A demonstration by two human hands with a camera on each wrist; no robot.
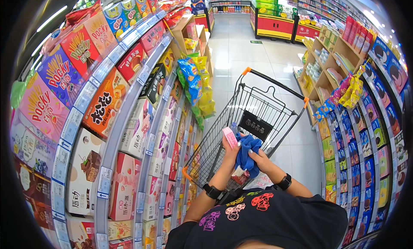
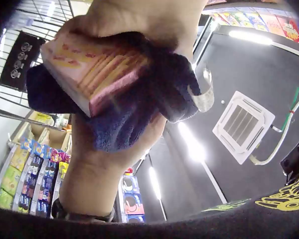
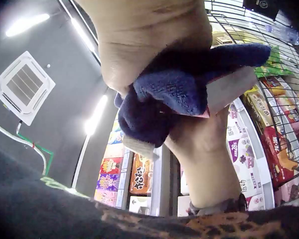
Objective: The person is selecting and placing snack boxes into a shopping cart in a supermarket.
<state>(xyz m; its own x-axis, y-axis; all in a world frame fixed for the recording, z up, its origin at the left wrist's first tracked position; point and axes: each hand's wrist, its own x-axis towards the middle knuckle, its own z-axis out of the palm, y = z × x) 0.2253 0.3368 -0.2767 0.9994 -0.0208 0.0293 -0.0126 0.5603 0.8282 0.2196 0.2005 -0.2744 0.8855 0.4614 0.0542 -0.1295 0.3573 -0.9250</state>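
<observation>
In the head view, my left hand (image 1: 231, 152) grips a small pink box (image 1: 229, 137), its thumb and fingers around the sides. A crumpled blue cloth (image 1: 247, 158) is bunched against that box. My right hand (image 1: 260, 160) holds the cloth from the other side, thumb on top. Seen from the left wrist, the pink box (image 2: 94, 69) has a printed face, and the blue cloth (image 2: 124, 127) lies directly behind it. A pale tag-like end (image 3: 139, 147) hangs from the cloth in the right wrist view. Both hands are close together in front of the chest.
A black wire shopping cart (image 1: 215, 133) with an orange-cornered handle (image 1: 275, 83) and a black sign (image 1: 255, 125) stands just ahead. Shelves of boxed snacks (image 1: 105, 103) line the left, with hanging chip bags (image 1: 193, 83). Cookie packs (image 1: 368, 137) fill the right shelves.
</observation>
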